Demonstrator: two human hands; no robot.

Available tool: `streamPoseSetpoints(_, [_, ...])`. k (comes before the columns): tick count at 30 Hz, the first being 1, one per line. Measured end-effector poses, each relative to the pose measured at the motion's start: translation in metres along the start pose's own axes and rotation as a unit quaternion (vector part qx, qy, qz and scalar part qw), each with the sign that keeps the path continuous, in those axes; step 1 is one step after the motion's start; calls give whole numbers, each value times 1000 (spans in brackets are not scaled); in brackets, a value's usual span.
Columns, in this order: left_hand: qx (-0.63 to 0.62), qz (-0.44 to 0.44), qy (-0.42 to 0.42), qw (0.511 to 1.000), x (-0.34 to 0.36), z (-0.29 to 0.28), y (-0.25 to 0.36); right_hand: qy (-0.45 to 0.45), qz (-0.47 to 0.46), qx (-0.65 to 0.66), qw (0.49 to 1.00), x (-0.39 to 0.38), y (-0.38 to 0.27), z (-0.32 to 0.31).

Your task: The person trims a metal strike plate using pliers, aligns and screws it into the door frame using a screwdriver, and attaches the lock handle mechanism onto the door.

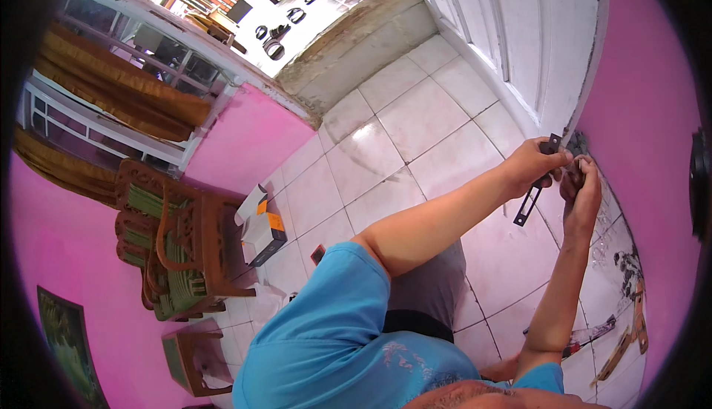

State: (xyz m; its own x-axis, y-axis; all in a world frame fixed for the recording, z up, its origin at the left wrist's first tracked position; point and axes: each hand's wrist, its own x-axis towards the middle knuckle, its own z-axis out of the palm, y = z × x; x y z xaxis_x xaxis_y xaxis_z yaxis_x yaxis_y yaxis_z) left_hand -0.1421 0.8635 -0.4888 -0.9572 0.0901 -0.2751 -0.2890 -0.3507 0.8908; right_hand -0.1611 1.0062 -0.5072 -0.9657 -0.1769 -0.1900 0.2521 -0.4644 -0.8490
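My left hand (pixel 535 166), fingers closed, grips a long, narrow black metal plate (pixel 527 207) with slots and screw holes, which looks like a door-lock faceplate. One end of the plate sticks up above my fingers and the other hangs below them. Close beside it, my right hand (pixel 584 190) is closed with its fingertips drawn together near my left thumb. Whatever lies in its fingers is dark and too small to make out. Both hands are by the lower edge of a white panelled door (pixel 512 45), next to the pink wall.
Hand tools lie along the wall at right, among them a red-handled tool (pixel 572 349) and wooden-handled pieces (pixel 614 355). An opened black-and-orange box (pixel 267 238) rests on the tiles (pixel 423 123) by a carved wooden chair (pixel 182 238). Sandals (pixel 274 49) lie beyond the raised step (pixel 371 57).
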Motion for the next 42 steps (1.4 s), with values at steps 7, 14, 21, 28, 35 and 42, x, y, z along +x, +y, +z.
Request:
streamPoseSetpoints(7, [-4, -12, 10, 1000, -2, 5, 3, -23, 48, 61, 997, 18, 11, -25])
streamPoseSetpoints(14, [13, -6, 19, 1000, -2, 1, 1, -15, 102, 45, 994, 5, -3, -7])
streamPoseSetpoints(21, [6, 12, 29, 999, -2, 1, 0, -75, 31, -96, 992, 4, -2, -16])
streamPoseSetpoints(28, [33, 15, 31, 999, -2, 1, 2, -90, 10, -117, 989, 3, -6, -19])
streamPoseSetpoints(35, [63, -6, 60, 996, 0, -5, -2, -31, 13, -93, 995, 20, 11, -33])
streamPoseSetpoints(42, [67, -23, 93, 993, 2, -1, -1, 51, 32, -433, 900, 112, 148, -163])
